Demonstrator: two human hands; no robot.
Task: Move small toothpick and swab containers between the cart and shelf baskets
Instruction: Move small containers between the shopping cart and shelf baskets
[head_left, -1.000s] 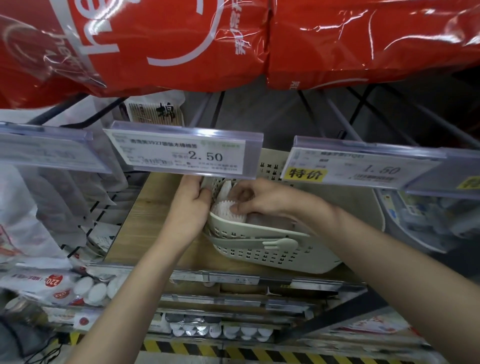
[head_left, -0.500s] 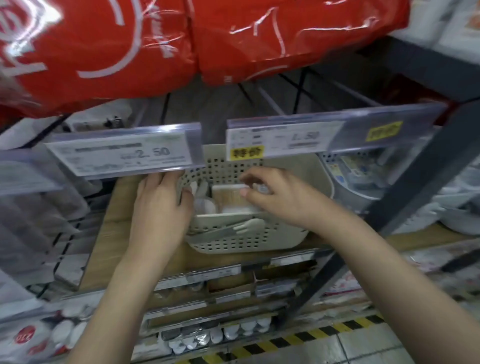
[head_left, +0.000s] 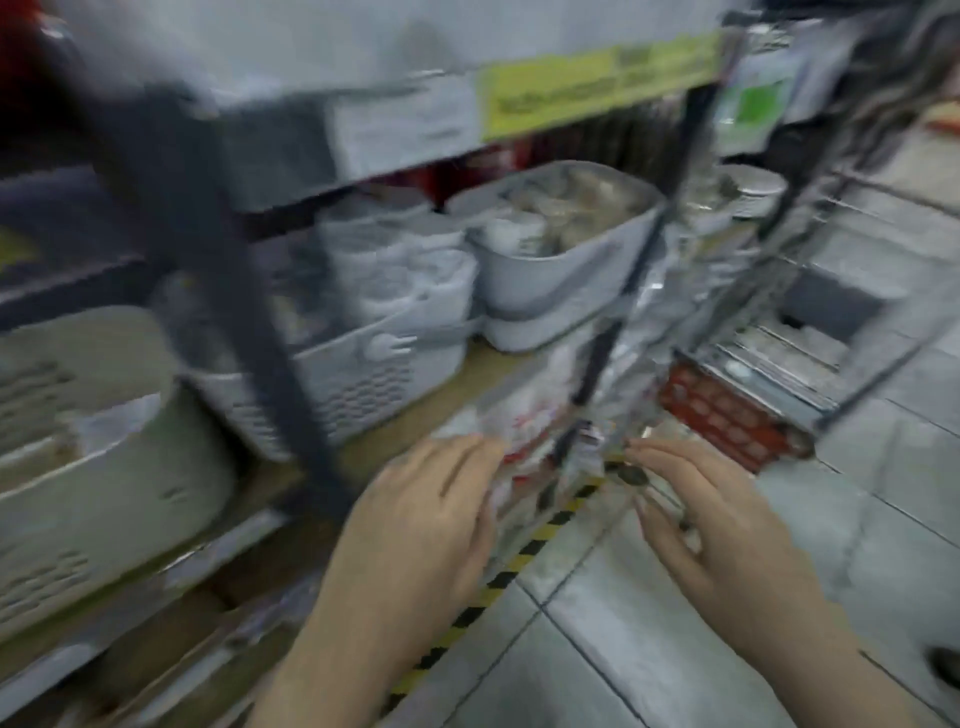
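Hovering off the shelf (head_left: 415, 410), both hands sit low over the floor (head_left: 675, 597), prob. mid-turn toward the cart (head_left: 810, 332). Left hand (head_left: 421, 525) w/ fingers fairly straight, grip looks empty; right hand (head_left: 727, 525) too blurred to tell. Small containers show as pale smeared tubs in the white baskets (head_left: 550, 275) on the shelf, no detail.

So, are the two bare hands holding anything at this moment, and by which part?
Apparently nothing: left hand and right hand hang loosely open; blur prevents certainty.
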